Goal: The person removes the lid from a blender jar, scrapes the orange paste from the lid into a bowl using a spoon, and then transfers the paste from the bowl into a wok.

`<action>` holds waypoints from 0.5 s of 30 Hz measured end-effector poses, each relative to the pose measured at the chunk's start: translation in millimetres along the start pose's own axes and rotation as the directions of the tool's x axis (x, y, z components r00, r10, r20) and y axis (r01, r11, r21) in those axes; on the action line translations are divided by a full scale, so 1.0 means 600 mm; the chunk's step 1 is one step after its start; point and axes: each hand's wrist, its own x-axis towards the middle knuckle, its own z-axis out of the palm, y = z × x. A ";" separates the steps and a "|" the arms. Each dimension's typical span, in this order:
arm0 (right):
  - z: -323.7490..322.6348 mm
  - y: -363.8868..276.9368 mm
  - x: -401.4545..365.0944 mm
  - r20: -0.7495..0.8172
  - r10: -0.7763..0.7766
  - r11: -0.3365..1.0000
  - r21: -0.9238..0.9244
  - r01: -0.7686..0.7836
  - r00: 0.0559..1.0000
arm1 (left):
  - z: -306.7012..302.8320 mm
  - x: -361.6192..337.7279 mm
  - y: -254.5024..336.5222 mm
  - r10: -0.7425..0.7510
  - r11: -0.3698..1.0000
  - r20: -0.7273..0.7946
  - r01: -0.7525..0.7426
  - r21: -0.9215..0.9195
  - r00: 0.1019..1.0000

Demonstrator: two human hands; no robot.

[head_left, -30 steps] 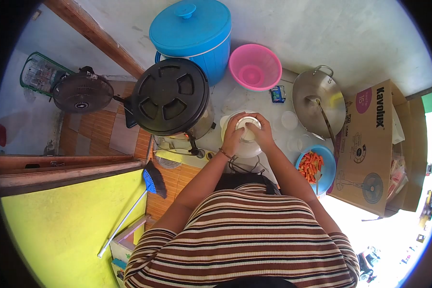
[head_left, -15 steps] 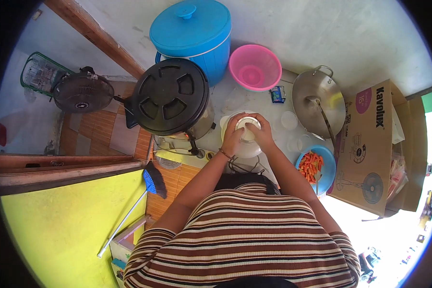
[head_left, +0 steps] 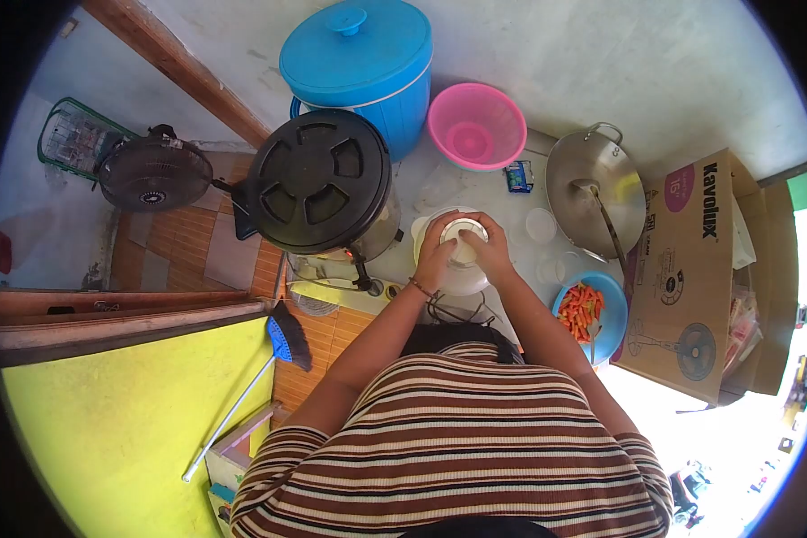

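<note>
Head view. Brand text: "Kavolux" read sideways down the cardboard box [head_left: 681,296], with what looked like "16" on a purple patch and a printed fan lower down. Print on the small blue packet [head_left: 518,177] was too small to read.

Left hand [head_left: 433,257] and right hand [head_left: 493,255] grasped a round white-rimmed item [head_left: 464,256] from opposite sides, fingers curled round its far edge and thumbs over its middle. Item sat above a pale round vessel [head_left: 462,282]; whether it touched this could not be told.

Against the frame half a second earlier: no clear displacement of hands, item or surroundings. Any finer finger motion was unresolved.

Surface: pale, grey-white worktop [head_left: 522,193]. On it, beyond the hands, stood a pink basin [head_left: 475,125]; right of that, the packet, then a metal wok [head_left: 592,211] with a ladle inside. A blue bowl [head_left: 611,314] of cut orange-red pieces was near the box. A black-lidded container [head_left: 318,179] stood left of the hands, before a lidded blue bucket [head_left: 359,58].

Room: pale walls, orange tiled floor, dark fan [head_left: 155,170] at far left, blue-headed broom [head_left: 287,338] leaning by a yellow panel [head_left: 134,412].
</note>
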 end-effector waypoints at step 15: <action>0.003 0.001 -0.001 -0.004 0.007 1.000 -0.006 -0.007 1.000 | -0.002 0.000 0.010 0.023 0.998 0.016 -0.024 0.066 1.000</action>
